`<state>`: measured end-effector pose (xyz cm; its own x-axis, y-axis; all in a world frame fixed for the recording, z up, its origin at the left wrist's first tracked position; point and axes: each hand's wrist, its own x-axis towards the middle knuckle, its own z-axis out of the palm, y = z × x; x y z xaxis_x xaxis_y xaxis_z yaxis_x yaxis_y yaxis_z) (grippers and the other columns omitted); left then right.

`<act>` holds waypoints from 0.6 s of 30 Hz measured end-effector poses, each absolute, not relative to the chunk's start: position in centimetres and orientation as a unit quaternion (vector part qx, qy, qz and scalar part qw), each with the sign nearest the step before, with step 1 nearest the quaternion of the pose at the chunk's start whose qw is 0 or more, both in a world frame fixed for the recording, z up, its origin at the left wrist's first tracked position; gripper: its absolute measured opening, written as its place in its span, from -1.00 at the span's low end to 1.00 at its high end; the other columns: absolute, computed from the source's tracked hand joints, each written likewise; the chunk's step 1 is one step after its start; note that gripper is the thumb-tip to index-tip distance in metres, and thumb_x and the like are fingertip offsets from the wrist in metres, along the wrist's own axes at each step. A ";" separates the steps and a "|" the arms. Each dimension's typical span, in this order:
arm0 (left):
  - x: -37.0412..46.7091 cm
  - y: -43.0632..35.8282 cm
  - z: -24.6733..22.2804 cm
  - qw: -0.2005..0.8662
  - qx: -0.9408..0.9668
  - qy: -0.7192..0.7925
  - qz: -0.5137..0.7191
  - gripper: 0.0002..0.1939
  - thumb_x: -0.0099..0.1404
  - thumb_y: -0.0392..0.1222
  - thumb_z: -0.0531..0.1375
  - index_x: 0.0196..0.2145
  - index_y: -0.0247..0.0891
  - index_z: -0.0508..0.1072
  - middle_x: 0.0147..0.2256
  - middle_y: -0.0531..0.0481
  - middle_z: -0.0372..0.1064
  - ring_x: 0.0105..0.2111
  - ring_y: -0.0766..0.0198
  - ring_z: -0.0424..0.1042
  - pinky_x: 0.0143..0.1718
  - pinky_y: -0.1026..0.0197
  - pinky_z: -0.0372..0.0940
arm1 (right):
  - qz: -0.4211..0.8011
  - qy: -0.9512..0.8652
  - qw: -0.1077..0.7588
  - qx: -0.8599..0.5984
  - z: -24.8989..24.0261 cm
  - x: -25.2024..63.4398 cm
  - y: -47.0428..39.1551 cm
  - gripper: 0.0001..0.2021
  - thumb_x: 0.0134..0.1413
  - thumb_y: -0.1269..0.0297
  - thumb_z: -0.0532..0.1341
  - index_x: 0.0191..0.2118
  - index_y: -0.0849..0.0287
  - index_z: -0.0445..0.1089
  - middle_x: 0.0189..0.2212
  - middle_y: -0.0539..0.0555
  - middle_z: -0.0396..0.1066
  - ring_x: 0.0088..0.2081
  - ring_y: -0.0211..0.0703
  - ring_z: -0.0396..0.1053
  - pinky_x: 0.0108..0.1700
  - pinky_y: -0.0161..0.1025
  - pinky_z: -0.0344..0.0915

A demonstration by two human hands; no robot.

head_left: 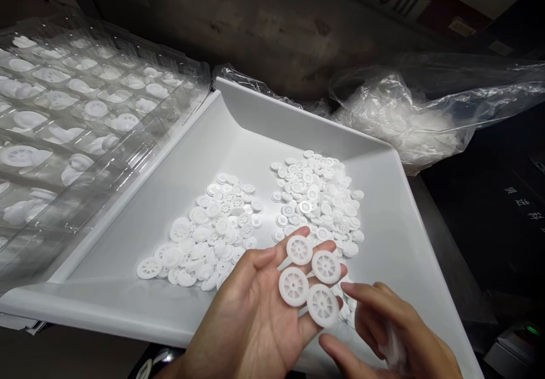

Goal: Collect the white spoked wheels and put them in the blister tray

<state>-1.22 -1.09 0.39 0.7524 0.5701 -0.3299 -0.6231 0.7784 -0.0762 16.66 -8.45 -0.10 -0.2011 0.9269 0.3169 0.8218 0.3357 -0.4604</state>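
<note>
My left hand (264,311) is palm up with its fingers spread, and several white spoked plastic wheels (293,286) lie face up on the fingers. Close beside it on the right, my right hand (395,328) has its thumb and index finger apart. Its other fingers curl round a blurred white plastic piece (395,349), partly hidden. Both hands are over the front of a white tray (149,208). Inside the tray, a left pile of similar wheels (204,231) and a right pile of mostly smaller-looking wheels (315,191) lie loosely, the right one partly behind my hands.
Left of the tray, a clear plastic compartment tray (170,123) holds white pieces in its pockets. A clear bag of white pieces (404,117) rests behind the tray's right back corner. A dark box with white lettering (502,197) stands at the right.
</note>
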 end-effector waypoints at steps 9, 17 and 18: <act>-1.4 -1.2 0.3 0.933 -0.095 0.144 0.317 -0.45 0.36 -0.10 -0.03 0.23 -0.43 0.16 0.18 -0.31 0.23 0.17 0.02 0.24 0.25 0.03 0.01 | 0.101 -0.779 0.270 -0.557 -0.2 16.7 -8.7 -0.41 -0.03 0.39 0.39 0.13 0.09 0.23 -0.52 -0.04 0.34 -0.59 -0.24 0.36 -0.64 -0.40 0.37; -1.3 -1.5 -0.1 0.927 -0.118 0.146 0.324 -0.38 0.36 -0.10 -0.02 0.30 -0.41 -0.01 0.16 -0.30 0.28 0.23 0.01 0.17 0.27 0.01 -0.03 | 0.078 -0.743 0.315 -0.585 -0.1 14.5 -7.9 -0.62 0.00 0.38 0.38 -0.05 0.21 0.31 -0.57 -0.12 0.18 -0.66 -0.43 0.20 -0.66 -0.51 0.23; -1.3 -1.5 -0.1 0.926 -0.122 0.150 0.324 -0.38 0.36 -0.10 -0.01 0.30 -0.40 -0.01 0.15 -0.30 0.29 0.22 0.02 0.19 0.27 0.03 -0.03 | 0.079 -0.735 0.315 -0.596 0.0 14.1 -7.9 -0.66 0.00 0.39 0.37 -0.08 0.20 0.32 -0.57 -0.13 0.15 -0.66 -0.43 0.19 -0.66 -0.50 0.21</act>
